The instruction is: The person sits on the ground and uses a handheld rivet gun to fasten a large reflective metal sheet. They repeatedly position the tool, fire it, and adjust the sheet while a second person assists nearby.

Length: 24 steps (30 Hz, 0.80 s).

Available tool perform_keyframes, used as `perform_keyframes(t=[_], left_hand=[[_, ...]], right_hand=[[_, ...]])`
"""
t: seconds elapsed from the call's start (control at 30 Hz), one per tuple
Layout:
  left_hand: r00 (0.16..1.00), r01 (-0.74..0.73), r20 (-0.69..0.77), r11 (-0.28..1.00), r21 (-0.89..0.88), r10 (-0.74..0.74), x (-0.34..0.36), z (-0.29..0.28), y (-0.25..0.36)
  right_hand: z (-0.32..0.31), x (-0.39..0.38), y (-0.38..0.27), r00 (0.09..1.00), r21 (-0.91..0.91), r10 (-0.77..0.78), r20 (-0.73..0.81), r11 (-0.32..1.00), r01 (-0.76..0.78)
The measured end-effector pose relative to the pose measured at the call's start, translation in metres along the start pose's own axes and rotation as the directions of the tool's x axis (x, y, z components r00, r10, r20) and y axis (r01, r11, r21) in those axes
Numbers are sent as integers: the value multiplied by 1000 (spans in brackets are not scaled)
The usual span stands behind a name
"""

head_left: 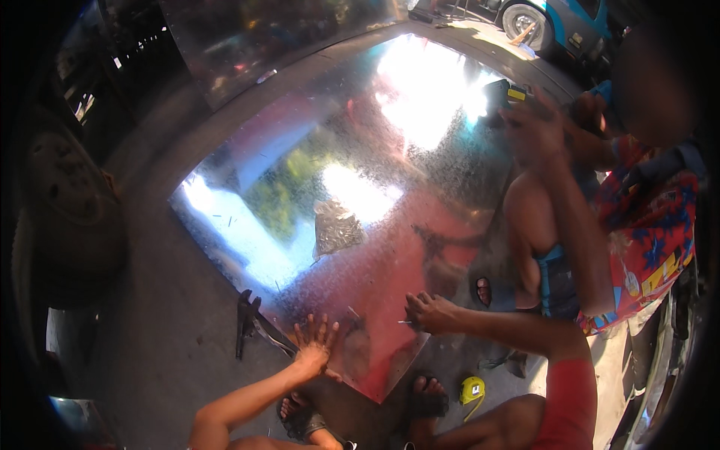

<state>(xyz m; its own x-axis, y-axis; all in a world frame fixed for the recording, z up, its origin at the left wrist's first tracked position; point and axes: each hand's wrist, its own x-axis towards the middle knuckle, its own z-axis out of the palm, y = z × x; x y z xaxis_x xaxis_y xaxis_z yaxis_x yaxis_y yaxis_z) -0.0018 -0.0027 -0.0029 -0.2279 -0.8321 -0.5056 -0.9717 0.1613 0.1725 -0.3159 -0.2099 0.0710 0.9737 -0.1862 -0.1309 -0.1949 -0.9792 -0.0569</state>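
Note:
A large shiny metal sheet (352,277) lies on the ground in front of me. My left hand (315,346) rests flat on its near left edge with fingers spread. My right hand (429,311) is at the near right edge, fingers curled on a small thin metal piece (403,322). A clear bag of small metal pieces (337,229) lies on the middle of the sheet. Dark long-handled snips (251,319) lie beside the left edge, near my left hand. A yellow tape measure (472,390) lies on the ground below my right arm.
A person (570,217) in patterned clothing crouches at the right, hands near a black-and-yellow tool (508,96) at the sheet's far corner. A dark bulky object (75,195) stands at left, a metal panel (262,45) behind, a vehicle wheel (525,26) at back right.

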Motion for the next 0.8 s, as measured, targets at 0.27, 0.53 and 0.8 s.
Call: perform_keyframes(t=[0.27, 0.53, 0.8], left_hand=[[1000, 1, -20, 998, -55, -2, 2, 6, -2], [999, 5, -31, 996, -90, -8, 2, 9, -3], [999, -12, -36, 1000, -21, 11, -1, 4, -3]], right_hand=[[5, -1, 1, 982, 0, 31, 187, 1000, -32], [5, -2, 1, 998, 13, -20, -53, 1000, 20], [5, -1, 2, 1000, -17, -29, 5, 999, 29]])
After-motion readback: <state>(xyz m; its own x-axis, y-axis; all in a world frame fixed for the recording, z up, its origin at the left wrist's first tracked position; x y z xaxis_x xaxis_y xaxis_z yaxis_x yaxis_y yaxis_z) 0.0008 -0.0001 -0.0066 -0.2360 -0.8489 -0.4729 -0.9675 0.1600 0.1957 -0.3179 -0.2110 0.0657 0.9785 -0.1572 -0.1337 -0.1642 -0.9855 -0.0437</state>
